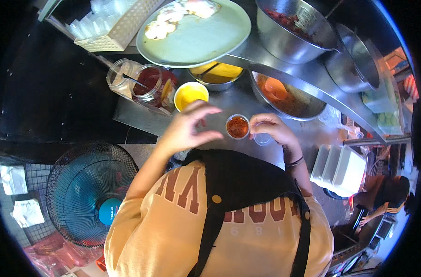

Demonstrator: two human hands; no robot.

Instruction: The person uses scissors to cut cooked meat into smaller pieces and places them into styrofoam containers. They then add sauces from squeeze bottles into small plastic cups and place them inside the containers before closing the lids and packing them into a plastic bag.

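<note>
A small clear plastic cup [237, 126] of reddish-brown sauce is in front of me, over the steel counter. My right hand [273, 127] has its fingertips at the cup's right edge and appears to grip it there. Below those fingers shows a round clear lid [262, 139]; whether it is joined to the cup cannot be told. My left hand [191, 128] is left of the cup, thumb and fingers spread, with nothing held. Just beyond it stands a white tub [191, 95] of yellow liquid, partly hidden by the fingers.
Open jars [147, 83] stand at the left. Steel bowls of yellow sauce [215, 77] and orange-brown sauce [286, 97] sit behind. Overhead, a shelf [300, 78] bears an oval plate [196, 41] and steel pots [297, 31]. A fan [89, 194] stands left, foam boxes [340, 169] right; another person [387, 194] is beyond.
</note>
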